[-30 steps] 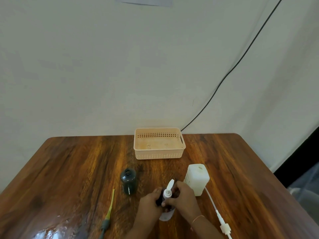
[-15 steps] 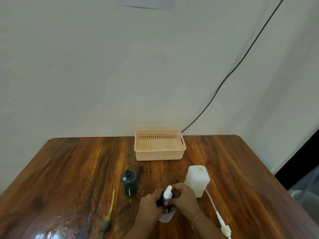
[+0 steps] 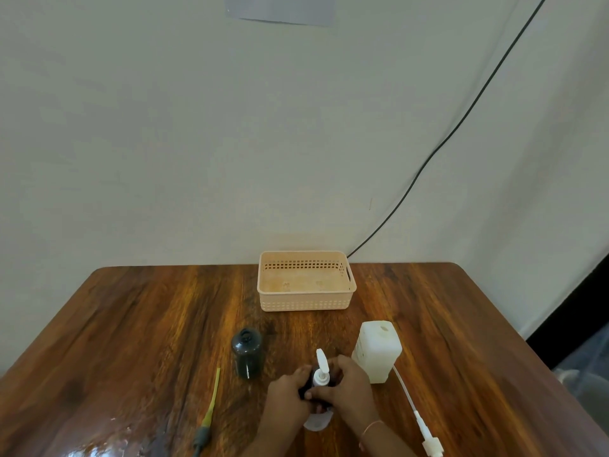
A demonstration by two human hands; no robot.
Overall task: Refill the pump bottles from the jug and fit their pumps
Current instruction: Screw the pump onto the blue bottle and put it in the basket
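Left hand (image 3: 290, 395) and right hand (image 3: 349, 389) both closed around dark bottle with white pump (image 3: 321, 369), lower centre; white plastic jug (image 3: 378, 351) just right; bare brown wooden table (image 3: 131, 324) open leftward.

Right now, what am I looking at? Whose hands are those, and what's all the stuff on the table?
A person wears a camera on their head, so you see their own hands from above. The left hand and right hand hold a dark bottle with a white pump on top. On the wooden table stand another dark bottle without a pump, a white jug and an empty basket. A loose white pump tube and a yellow tool lie flat.
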